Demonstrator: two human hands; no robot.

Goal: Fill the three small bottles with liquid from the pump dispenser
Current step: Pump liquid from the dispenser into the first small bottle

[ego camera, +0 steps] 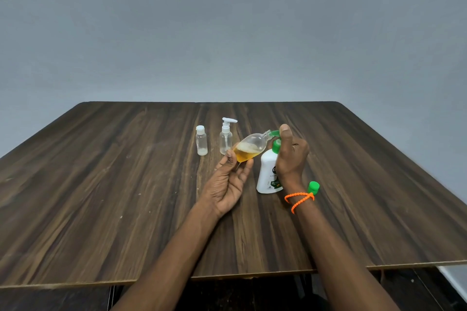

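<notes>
My left hand (228,182) holds a small clear bottle (249,148) tilted, its neck against the green spout of the white pump dispenser (267,174). Amber liquid with foam fills the bottle's lower part. My right hand (290,154) is wrapped over the dispenser's green pump head, thumb up. Behind them stand two more small clear bottles: one with a white flip cap (201,141) and one with a white pump top (226,137). Both look nearly empty.
A loose green cap (313,187) lies on the dark wooden table (126,184) just right of the dispenser, by my right wrist with its orange band. The table's near edge runs below my forearms. A grey wall stands behind.
</notes>
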